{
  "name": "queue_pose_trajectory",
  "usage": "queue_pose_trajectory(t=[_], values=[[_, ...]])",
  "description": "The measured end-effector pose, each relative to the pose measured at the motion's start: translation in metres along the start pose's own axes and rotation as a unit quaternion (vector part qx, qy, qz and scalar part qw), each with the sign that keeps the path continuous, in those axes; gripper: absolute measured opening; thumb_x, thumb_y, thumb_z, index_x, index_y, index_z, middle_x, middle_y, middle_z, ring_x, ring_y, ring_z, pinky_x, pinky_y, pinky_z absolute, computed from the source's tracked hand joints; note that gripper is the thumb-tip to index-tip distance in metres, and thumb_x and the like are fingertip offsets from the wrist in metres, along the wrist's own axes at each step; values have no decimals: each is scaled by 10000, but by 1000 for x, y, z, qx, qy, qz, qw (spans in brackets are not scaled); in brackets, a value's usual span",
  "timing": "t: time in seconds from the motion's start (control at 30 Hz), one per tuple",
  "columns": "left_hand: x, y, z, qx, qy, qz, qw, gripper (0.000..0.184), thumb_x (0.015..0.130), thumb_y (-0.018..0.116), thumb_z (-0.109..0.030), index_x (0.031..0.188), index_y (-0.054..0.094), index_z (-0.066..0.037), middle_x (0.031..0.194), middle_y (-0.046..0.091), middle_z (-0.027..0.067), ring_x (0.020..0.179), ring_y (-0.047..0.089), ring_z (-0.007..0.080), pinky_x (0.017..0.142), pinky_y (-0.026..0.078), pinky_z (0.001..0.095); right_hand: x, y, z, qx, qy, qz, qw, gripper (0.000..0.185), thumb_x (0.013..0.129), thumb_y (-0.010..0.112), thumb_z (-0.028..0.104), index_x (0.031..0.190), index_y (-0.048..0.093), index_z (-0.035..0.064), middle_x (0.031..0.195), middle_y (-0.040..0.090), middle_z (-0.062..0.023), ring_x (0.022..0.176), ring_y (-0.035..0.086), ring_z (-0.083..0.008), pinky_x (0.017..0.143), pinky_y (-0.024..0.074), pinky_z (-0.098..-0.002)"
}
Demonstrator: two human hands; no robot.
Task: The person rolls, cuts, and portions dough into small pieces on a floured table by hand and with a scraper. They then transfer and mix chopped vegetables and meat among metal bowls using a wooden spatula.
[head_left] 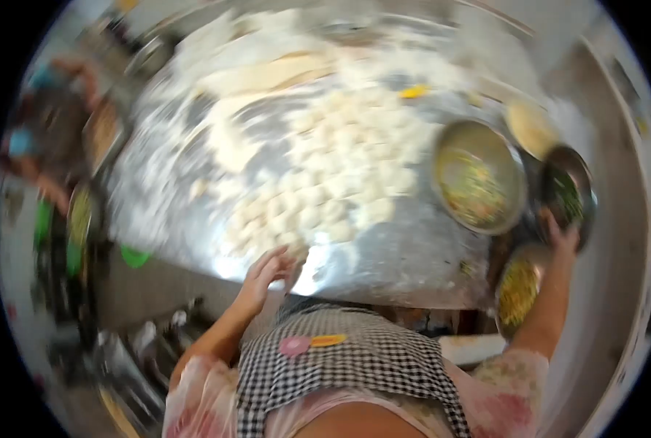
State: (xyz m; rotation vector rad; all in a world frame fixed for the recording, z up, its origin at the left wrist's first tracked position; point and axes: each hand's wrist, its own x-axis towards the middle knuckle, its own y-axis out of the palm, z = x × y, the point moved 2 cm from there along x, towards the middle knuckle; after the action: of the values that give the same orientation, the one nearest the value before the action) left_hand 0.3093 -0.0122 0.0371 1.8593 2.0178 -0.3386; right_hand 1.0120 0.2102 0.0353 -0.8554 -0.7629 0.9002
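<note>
Down by the near edge of the table [420,266], your left hand [268,269] hangs half-open, looks empty, just beside the dough pieces [333,175], spread on flour [158,164] probably so they won't stick. Metal bowl [458,142] sits right, likely for easy reach. Your right hand [561,235] is at the greens bowl [585,179]; can't tell if it's gripping anything.

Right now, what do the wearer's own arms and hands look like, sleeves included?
The left hand and right hand are human and bare, with no gloves visible. Both forearms are uncovered too. The left sleeve is short and pale with pink patches; the right sleeve is pale with a pink and greenish print. Blur could hide something small, like a ring.
</note>
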Motion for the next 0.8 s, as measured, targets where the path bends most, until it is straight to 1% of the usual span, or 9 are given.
queue_pose_trajectory(t=[0.27, 0.33, 0.43, 0.5, 0.6, 0.63, 0.7, 0.73, 0.8], values=[[-33, -38, 15, 246, 127, -155, 948, 364, 904, 525, -233, 1181, 544, 1, 933, 634, 122, 834, 608, 197, 759, 479, 304, 19, -6, -1, -62, 75, -18, 995, 847, 725, 740, 416, 1306, 368, -74, 1271, 489, -195, 1173, 470, -277, 1000, 346, -346], [-33, -67, 29, 292, 155, -184, 926, 364, 894, 533, -222, 1179, 543, 4, 931, 631, 138, 826, 613, 224, 750, 477, 311, 5, -6, 12, 1, -10, 18, 1000, 695, 818, 683, 261, 1301, 322, -82, 1319, 439, -204, 1127, 507, -324, 960, 409, -397], [-24, -118, 24, 385, 177, -258, 868, 343, 871, 553, -201, 1155, 556, -8, 967, 615, 173, 878, 590, 296, 785, 461, 346, 0, 2, -2, 56, 30, 27, 998, 620, 873, 609, 269, 1311, 331, -70, 1322, 428, -209, 1180, 462, -333, 1004, 385, -422], [-4, -150, 18, 401, 191, -290, 848, 341, 862, 563, -203, 1145, 560, -12, 996, 602, 182, 914, 569, 319, 810, 450, 360, 1, 2, -31, 185, -38, 71, 979, 578, 916, 531, 263, 1338, 291, -51, 1330, 408, -220, 1214, 421, -334, 1030, 368, -453], [48, -200, 3, 400, 234, -342, 817, 377, 832, 593, -230, 1142, 555, -18, 1048, 561, 198, 965, 521, 353, 837, 432, 390, -15, 8, -23, 459, 33, 53, 886, 502, 971, 401, 273, 1353, 273, -26, 1354, 363, -242, 1268, 357, -338, 1076, 321, -485], [67, -218, -2, 432, 237, -362, 791, 393, 821, 603, -236, 1146, 550, -21, 1064, 550, 204, 980, 509, 362, 845, 427, 402, -36, 9, 5, 501, 84, 28, 861, 503, 969, 401, 291, 1342, 293, -28, 1358, 359, -242, 1268, 360, -336, 1077, 322, -470], [93, -235, -20, 445, 242, -314, 803, 514, 777, 650, -309, 1202, 519, -51, 1133, 526, 218, 1008, 496, 375, 877, 410, 419, -109, -1, 128, 658, 273, -38, 700, 459, 963, 414, 327, 1265, 410, -18, 1344, 391, -226, 1260, 387, -307, 1074, 333, -418], [110, -246, -19, 472, 255, -315, 783, 535, 764, 662, -336, 1207, 522, -71, 1143, 528, 208, 1017, 492, 370, 887, 399, 427, -135, 13, 138, 586, 178, 45, 789, 425, 941, 466, 349, 1217, 483, 27, 1273, 488, -163, 1197, 460, -255, 1012, 394, -362], [125, -250, -36, 512, 242, -235, 790, 472, 763, 657, -296, 1188, 555, -118, 1147, 542, 178, 1017, 503, 355, 894, 387, 434, -204, 46, 233, 515, 183, 119, 829, 357, 887, 556, 366, 1130, 589, 106, 1026, 616, -34, 888, 584, -147, 759, 463, -278]])
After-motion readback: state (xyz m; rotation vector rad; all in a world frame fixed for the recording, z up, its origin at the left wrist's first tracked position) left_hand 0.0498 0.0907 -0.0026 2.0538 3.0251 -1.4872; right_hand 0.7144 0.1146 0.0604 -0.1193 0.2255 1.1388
